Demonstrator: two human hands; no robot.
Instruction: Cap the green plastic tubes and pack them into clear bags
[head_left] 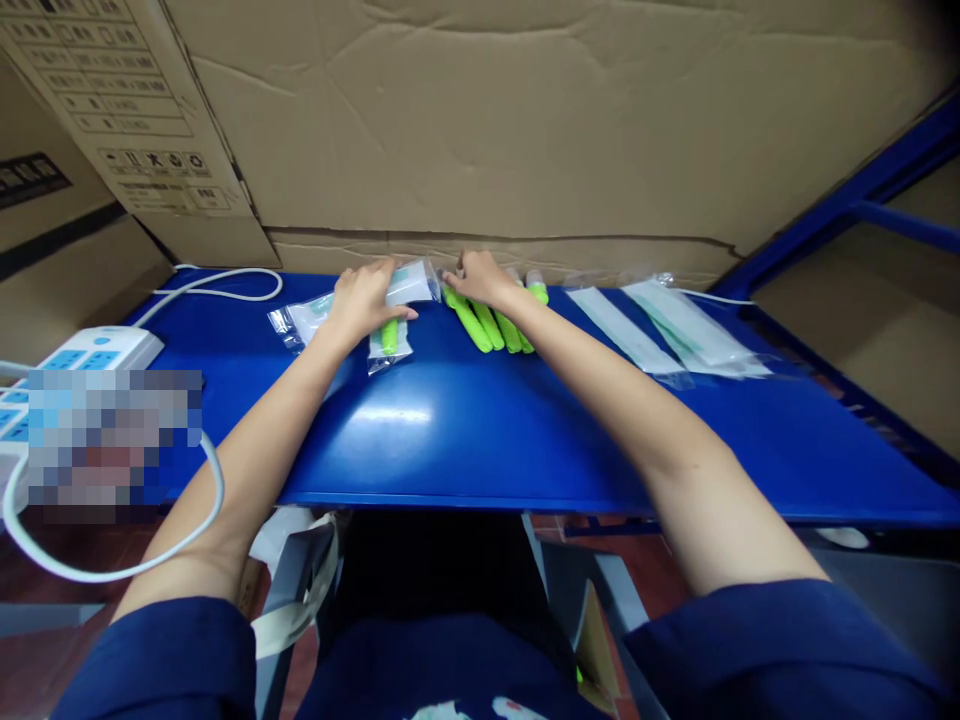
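Observation:
My left hand [364, 298] rests palm down, fingers and thumb apart, on clear plastic packets [411, 283] with white and pale green contents. A lime-green highlighter [389, 338] pokes out below its thumb, lying over a small packet end. Just right of it, my right hand [484, 278] bends its fingers around the upper end of the leftmost highlighter in a row of several lime-green highlighters [480, 325]. Its fingertips are close to the packet's right edge, and part of the row is hidden under the hand and wrist.
Flat clear packets [686, 325] with white contents lie on the right of the blue table [480, 440]. A power strip [97, 350] with a white cable [240, 285] sits at the left. A cardboard wall [487, 120] closes off the back, and a blue metal frame [862, 190] stands at right.

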